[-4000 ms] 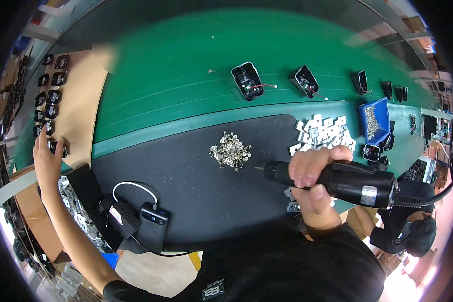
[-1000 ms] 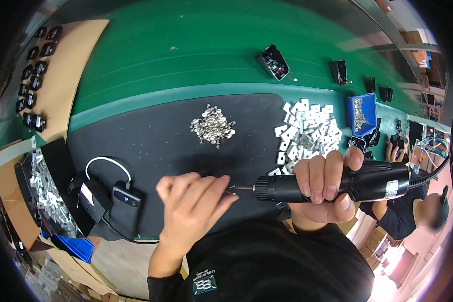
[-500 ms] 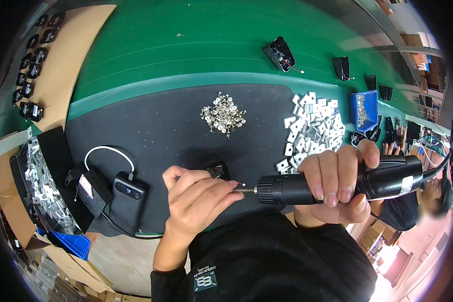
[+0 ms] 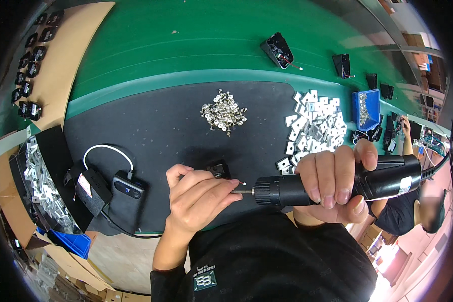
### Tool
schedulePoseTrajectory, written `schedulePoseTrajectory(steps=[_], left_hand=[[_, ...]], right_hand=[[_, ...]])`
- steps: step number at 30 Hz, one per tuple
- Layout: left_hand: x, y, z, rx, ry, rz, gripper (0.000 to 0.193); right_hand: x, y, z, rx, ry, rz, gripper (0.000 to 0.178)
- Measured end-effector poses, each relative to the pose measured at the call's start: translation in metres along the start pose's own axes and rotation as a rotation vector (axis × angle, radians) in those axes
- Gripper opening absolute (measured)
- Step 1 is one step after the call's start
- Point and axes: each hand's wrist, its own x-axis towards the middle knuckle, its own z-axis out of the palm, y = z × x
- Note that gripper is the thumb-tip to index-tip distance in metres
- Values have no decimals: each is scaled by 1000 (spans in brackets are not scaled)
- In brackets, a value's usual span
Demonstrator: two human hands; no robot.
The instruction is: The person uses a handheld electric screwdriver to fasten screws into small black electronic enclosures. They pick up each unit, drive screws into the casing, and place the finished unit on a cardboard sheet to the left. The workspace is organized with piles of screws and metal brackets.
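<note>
My right hand (image 4: 334,178) is wrapped round a black electric screwdriver (image 4: 287,190), which lies level and points left. Its thin metal bit (image 4: 245,191) runs to the fingertips of my left hand (image 4: 199,199). Those fingers are pinched together at the bit's end; whatever small thing sits between them is hidden. Just beyond my left hand, a small black housing (image 4: 218,168) rests on the dark mat (image 4: 161,110), partly covered by the fingers. A thin wire with a white plug (image 4: 243,183) shows next to the bit.
A heap of screws (image 4: 223,113) lies mid-mat, with white square-holed plates (image 4: 314,123) to its right. Beyond stands a blue bin (image 4: 366,110). Black housings (image 4: 278,50) sit on the green belt (image 4: 186,30). A power bank (image 4: 129,186) and a box of metal parts (image 4: 48,189) are left.
The screwdriver has shifted very slightly left; my left hand keeps its pinch at the bit's end. At the far right, a co-worker's arm has moved up over the black parts.
</note>
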Motion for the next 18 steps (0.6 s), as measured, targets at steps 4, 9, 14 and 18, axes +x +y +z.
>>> schedulePoseTrajectory(steps=[4,9,14,18], left_hand=[[-2,-3,0,-2,6,-6,23],[0,-3,0,-7,23,-4,24],[4,-3,-2,8,0,3,24],[4,-4,-1,7,-18,14,25]], right_hand=[[-1,-1,-3,-11,-17,-11,47],[-1,0,-3,-22,-13,-4,47],[0,0,-5,-12,-24,-15,48],[-2,0,-6,-19,-20,-27,49]])
